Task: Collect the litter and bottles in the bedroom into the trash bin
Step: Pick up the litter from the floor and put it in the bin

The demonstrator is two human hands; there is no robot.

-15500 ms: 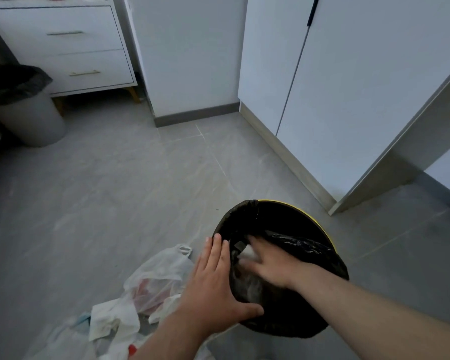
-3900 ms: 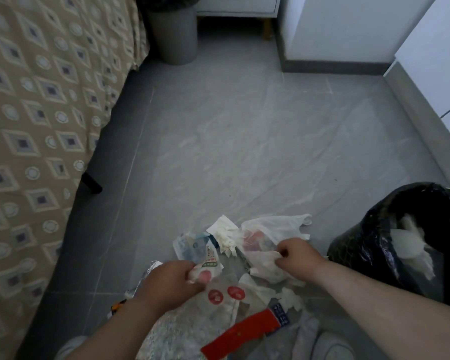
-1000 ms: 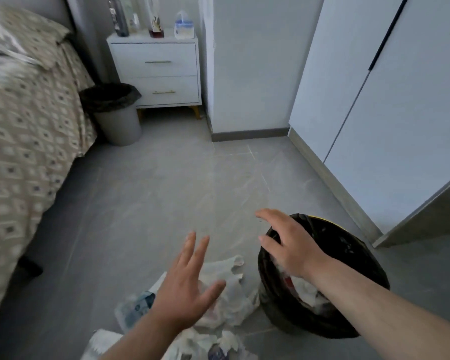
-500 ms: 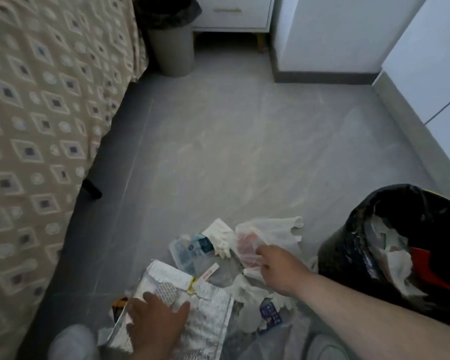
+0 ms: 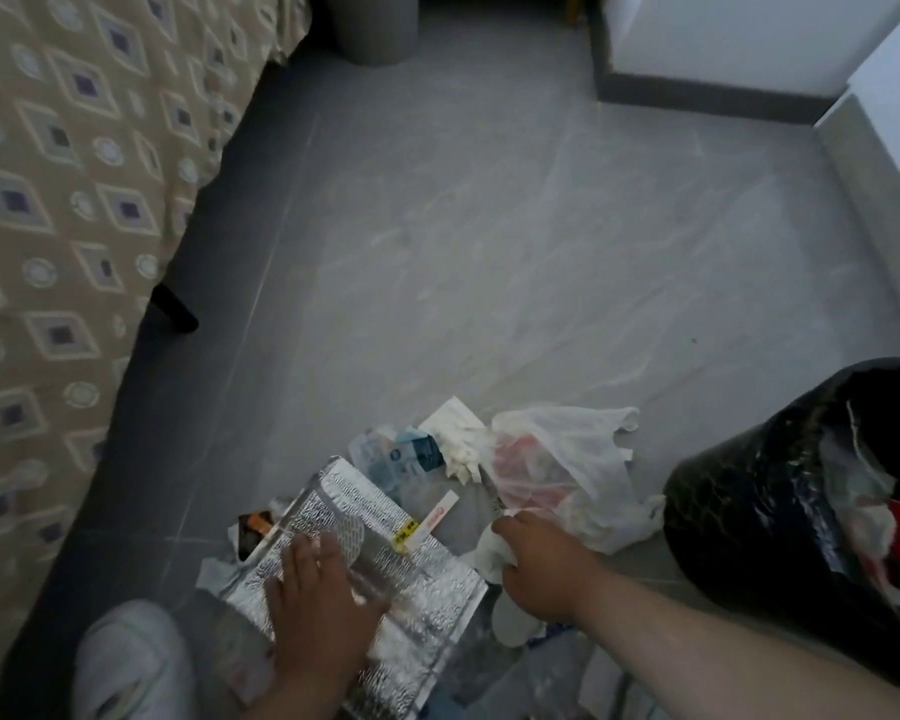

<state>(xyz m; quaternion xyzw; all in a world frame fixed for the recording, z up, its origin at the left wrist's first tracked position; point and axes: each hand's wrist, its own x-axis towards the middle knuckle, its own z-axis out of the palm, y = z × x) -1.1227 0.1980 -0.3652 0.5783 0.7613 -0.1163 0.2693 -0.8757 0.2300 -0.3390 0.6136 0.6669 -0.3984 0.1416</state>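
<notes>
The left hand (image 5: 323, 610) lies flat, fingers spread, on a silver foil bag (image 5: 365, 558) on the floor (image 5: 489, 252). The right hand (image 5: 541, 569) is curled around crumpled white tissue (image 5: 489, 550), beside a white plastic bag (image 5: 562, 470). The black-lined trash bin (image 5: 780, 491) stands just right of the litter.

Embossed silver foil pouch (image 5: 354, 553); thin translucent plastic bag (image 5: 567, 470); glossy black liner (image 5: 749, 491).
</notes>
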